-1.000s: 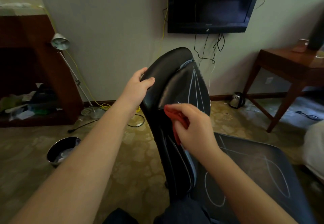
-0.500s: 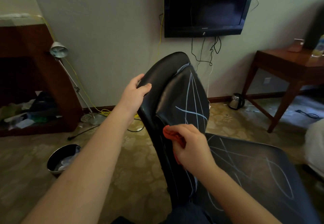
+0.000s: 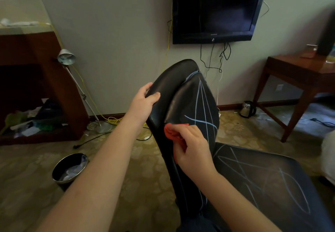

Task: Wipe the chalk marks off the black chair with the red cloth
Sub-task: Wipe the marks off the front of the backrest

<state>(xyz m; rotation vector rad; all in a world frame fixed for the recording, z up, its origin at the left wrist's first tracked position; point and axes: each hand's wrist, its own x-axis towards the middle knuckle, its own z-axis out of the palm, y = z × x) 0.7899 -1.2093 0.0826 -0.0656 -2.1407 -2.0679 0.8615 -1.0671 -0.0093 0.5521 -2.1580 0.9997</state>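
Observation:
The black chair (image 3: 183,94) stands in front of me, its backrest seen nearly edge-on and its seat (image 3: 272,182) stretching to the lower right. White chalk lines (image 3: 203,108) cross the backrest's front face, and more chalk loops cover the seat. My left hand (image 3: 143,103) grips the backrest's upper left edge, thumb on the front. My right hand (image 3: 192,150) holds the bunched red cloth (image 3: 172,133) and presses it against the lower backrest, just left of the crossing chalk lines.
A metal bowl (image 3: 69,168) sits on the carpet at left, near a desk lamp (image 3: 67,57) on its floor base. Cables trail along the wall under the TV (image 3: 215,8). A wooden side table (image 3: 299,74) and a kettle (image 3: 246,108) stand at right.
My right hand with the red cloth moved down the backrest, then held near the lower part. More chalk lines on the backrest and seat came into view. My left hand kept its grip.

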